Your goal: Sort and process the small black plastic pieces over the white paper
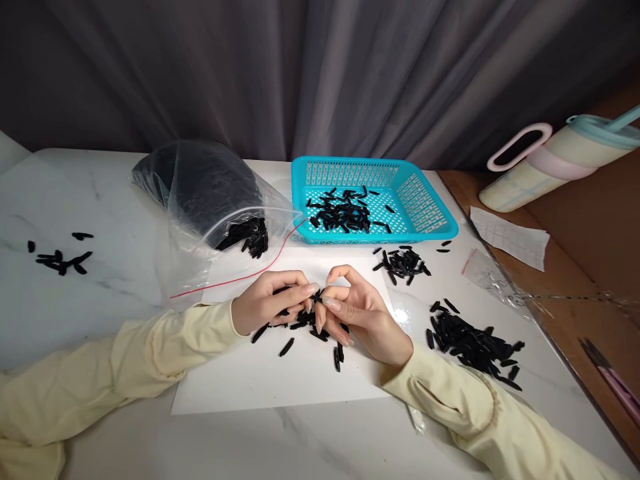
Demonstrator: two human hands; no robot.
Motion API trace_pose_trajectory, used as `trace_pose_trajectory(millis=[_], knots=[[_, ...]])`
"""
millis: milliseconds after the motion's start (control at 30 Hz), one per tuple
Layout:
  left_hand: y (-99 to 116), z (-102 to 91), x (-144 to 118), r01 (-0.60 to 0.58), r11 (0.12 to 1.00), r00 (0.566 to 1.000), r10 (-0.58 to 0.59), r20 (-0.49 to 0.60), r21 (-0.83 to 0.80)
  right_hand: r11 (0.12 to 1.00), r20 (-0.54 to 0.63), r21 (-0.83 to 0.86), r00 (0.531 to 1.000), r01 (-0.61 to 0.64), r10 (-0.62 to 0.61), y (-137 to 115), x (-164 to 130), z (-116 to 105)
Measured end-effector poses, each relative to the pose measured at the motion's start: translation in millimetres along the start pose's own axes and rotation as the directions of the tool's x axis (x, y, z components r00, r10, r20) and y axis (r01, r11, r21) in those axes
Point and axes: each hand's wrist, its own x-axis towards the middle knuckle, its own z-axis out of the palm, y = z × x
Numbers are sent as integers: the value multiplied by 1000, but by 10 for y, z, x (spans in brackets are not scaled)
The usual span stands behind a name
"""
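My left hand (274,301) and my right hand (364,313) meet over a sheet of white paper (225,380). Between their thumbs and fingertips they pinch one small black strip (316,298), each hand at one end. More thin, dark strips of the same kind lie loose on the paper under and in front of the fingers, such as this black strip (287,347). The fingers partly cover that heap. What the strips are made of I cannot make out.
Behind the hands are a clear zip bag (200,180) full of black strips and a turquoise basket (440,223) holding some. Strip piles (473,340) lie right, smaller groups (63,262) left. At far right are a tumbler (555,163), a paper slip (510,237) and tweezers (613,377).
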Motion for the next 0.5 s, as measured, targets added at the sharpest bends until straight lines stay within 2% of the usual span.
trace_pose_trajectory(millis=[500], knots=[[12,15,-3,-66,998,998,66,-2,-14,999,-38,6,999,37,-37,9,5,-5]])
